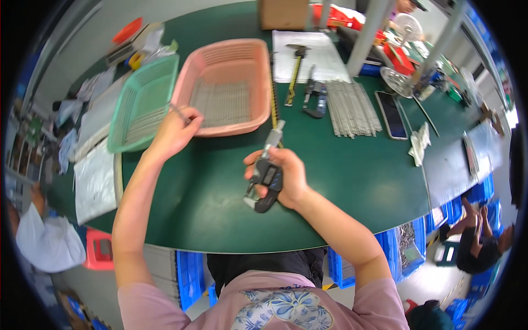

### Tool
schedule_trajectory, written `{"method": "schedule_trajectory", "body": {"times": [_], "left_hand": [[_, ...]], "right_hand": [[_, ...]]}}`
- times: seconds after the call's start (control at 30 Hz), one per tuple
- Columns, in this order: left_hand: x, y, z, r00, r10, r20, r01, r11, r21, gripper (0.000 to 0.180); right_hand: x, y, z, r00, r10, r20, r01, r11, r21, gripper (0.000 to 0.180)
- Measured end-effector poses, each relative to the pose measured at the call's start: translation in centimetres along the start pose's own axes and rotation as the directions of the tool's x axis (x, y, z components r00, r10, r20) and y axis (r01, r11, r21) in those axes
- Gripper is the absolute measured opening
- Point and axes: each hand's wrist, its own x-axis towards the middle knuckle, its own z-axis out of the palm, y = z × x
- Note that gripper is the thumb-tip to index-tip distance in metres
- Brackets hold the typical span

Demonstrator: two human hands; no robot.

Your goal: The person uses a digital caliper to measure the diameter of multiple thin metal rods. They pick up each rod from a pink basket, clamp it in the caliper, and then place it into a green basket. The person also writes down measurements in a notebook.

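Green tabletop spreading across a busy workroom

Both hands are working well apart. The left hand is reaching farther forward, its forearm slanting up and inward, and its fingers are pinching a thin grey rod near the close left corner of a pink basket. The right hand is wrapping around a dark micrometer, holding it tilted above the surface with its silver end pointing away from the body; that elbow is bending outward past the near edge.

This near edge is curving below both hands, and green surface is running between the forearms. Basket walls are rising beside the left hand, with a green basket standing just to the left. A yellow-and-black strip is lying along the pink basket's right side, just beyond the micrometer.

Grey rods are covering the pink basket's floor. Farther right, a bundle of rods is lying between a second micrometer and a phone. Blue crates are standing below the right side, a red stool is standing at left, and other people are sitting at left and right.
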Motion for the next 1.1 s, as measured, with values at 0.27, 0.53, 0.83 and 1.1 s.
{"method": "schedule_trajectory", "body": {"times": [0.27,0.53,0.83,1.1], "left_hand": [[-1.4,4.4,-1.6,0.947,-0.309,-0.091,0.166,0.710,-0.684,0.042],[-6.2,7.0,4.5,0.954,-0.153,0.260,0.261,-0.010,-0.965,0.044],[-6.5,7.9,5.4,0.914,-0.206,0.348,0.363,0.035,-0.931,0.043],[-6.6,8.1,5.3,0.912,-0.188,0.365,0.384,0.082,-0.920,0.043]], "right_hand": [[-0.2,-1.0,-0.2,0.999,0.051,0.007,-0.051,0.996,0.071,0.062],[-0.6,-3.3,-0.6,0.998,-0.065,0.017,0.061,0.978,0.198,0.067],[-0.6,-2.9,-0.3,1.000,-0.025,-0.013,0.026,0.993,0.117,0.067],[-0.5,-2.8,-0.4,0.999,0.013,0.033,-0.018,0.990,0.139,0.068]]}}
